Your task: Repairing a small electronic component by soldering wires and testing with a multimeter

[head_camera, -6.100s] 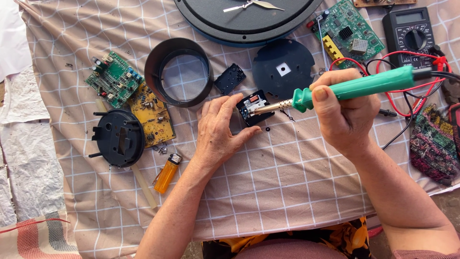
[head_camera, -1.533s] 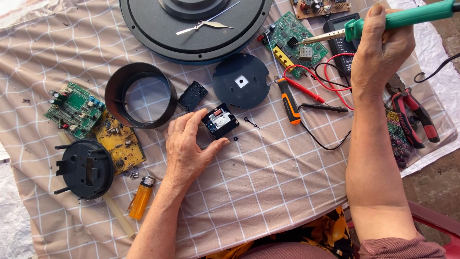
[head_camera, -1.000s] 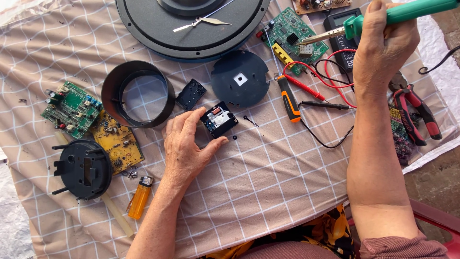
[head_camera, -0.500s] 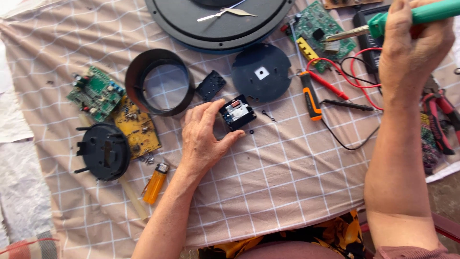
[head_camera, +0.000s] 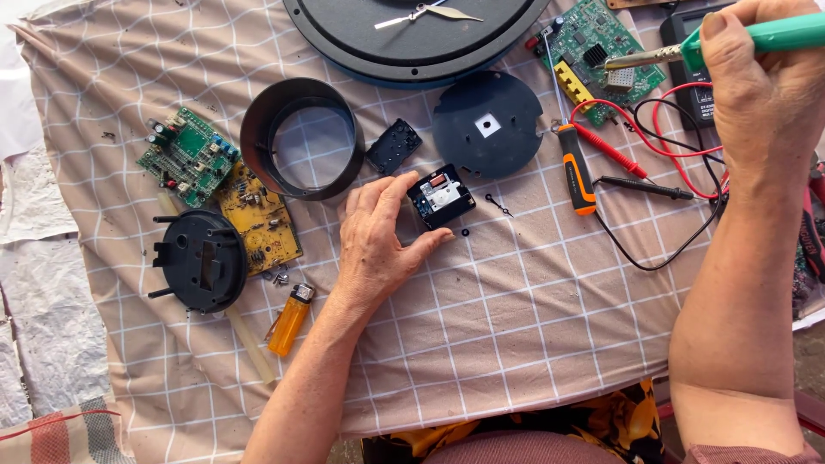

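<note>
Right hand [head_camera: 760, 94], raised since, grips a soldering iron [head_camera: 687, 51], handle cut off; left hand [head_camera: 374, 245] pinches clock movement [head_camera: 440, 196].

- The big round clock face [head_camera: 417, 39] at the top centre is cut by the frame's upper edge.
- The black multimeter [head_camera: 687, 60] at upper right sits partly behind the right hand [head_camera: 760, 94].
- The soldering iron [head_camera: 730, 43] has its green handle cut at the right edge.

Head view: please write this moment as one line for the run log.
left hand: holds small black clock module on checked cloth | right hand: grips green soldering iron, tip over green circuit board
</note>
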